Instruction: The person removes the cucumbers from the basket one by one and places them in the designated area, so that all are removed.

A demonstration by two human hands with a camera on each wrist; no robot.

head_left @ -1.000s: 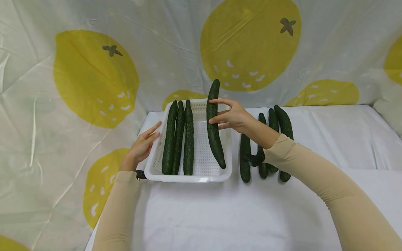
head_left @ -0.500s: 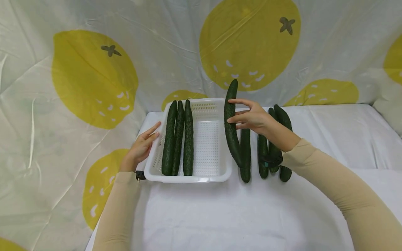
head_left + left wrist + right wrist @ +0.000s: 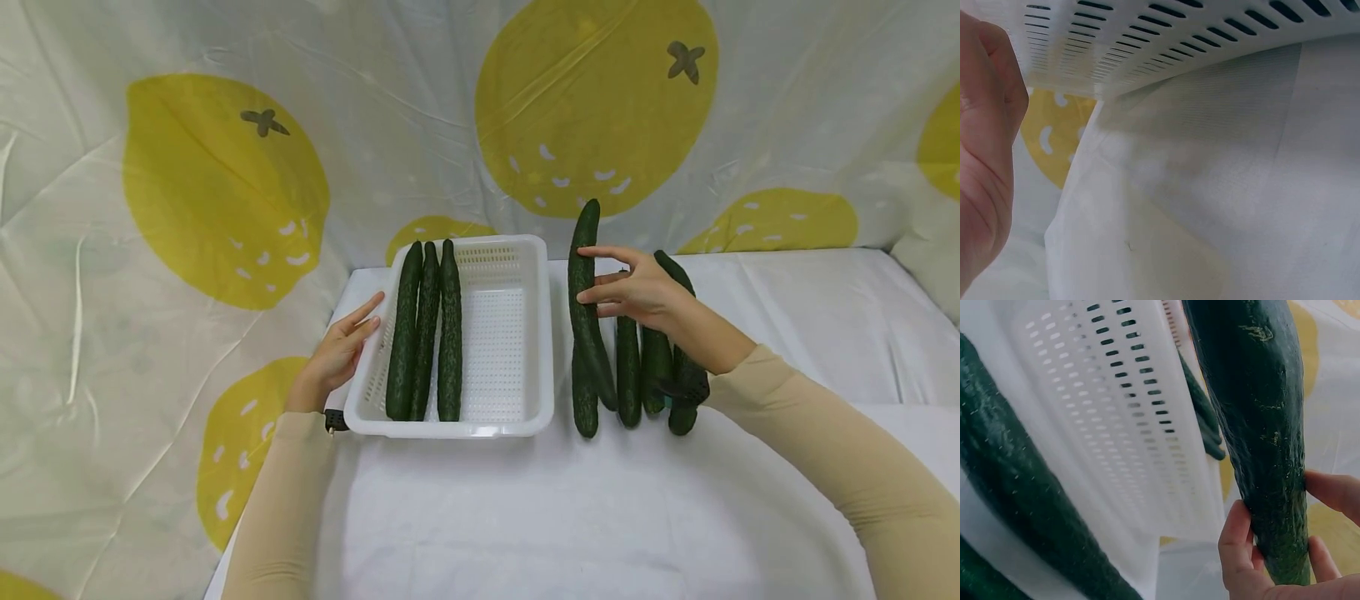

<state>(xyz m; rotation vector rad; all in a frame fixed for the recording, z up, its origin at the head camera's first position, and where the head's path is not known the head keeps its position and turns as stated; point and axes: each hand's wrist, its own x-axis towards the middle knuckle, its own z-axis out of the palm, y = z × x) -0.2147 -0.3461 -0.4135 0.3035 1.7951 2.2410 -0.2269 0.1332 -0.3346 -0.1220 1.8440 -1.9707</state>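
My right hand [image 3: 637, 292] grips a long dark-green cucumber [image 3: 581, 279] between thumb and fingers. It is held above the table right of the white basket [image 3: 546, 333], over another cucumber [image 3: 585, 417] that it partly hides. The right wrist view shows fingers and thumb on both sides of this cucumber [image 3: 1266, 425]. My left hand [image 3: 337, 354] touches the basket's left side, its fingers extended; the left wrist view has only part of that hand [image 3: 985, 125] beside the slotted wall [image 3: 1147, 37]. Three cucumbers [image 3: 450, 333] lie side by side in the basket's left part.
Right of the basket, several more cucumbers [image 3: 628, 375] lie on the white tablecloth [image 3: 487, 517], some partly covered by my right hand and its wrist strap [image 3: 686, 390]. A lemon-print curtain [image 3: 405, 125] hangs behind the table and along its left.
My right hand has carried the cucumber rightward, from over the basket, past its right rim, to above the cucumbers on the table. The left hand and basket have stayed put.
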